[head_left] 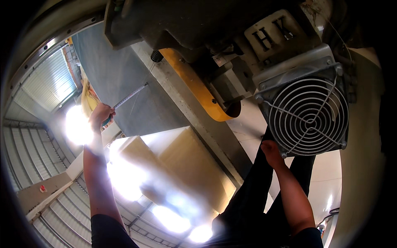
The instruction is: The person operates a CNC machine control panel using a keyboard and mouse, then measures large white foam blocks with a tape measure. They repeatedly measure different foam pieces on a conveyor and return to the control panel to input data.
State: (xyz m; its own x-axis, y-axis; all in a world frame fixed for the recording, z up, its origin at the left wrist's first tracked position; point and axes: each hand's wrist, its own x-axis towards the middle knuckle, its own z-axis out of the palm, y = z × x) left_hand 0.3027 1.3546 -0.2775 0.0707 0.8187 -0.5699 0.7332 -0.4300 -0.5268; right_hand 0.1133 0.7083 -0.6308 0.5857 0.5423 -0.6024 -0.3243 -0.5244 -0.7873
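My left hand [101,113] is wrapped round a tape measure [107,120] at the upper left, its case mostly hidden by the fingers. A pale strip of its blade [130,96] runs out over a dark grey panel [124,70], ending at a small dark hook. On the right, my right hand [271,152] is beside the lower left corner of a round metal fan guard [308,118]. Its fingers look curled, and whatever they may hold is hidden.
Above me hangs a dark machine body [182,25] with a yellow bracket [198,87] and a coil spring [156,56]. A long metal beam [198,111] slants through the middle. Below it are pale yellowish blocks [190,165], partly washed out by glare.
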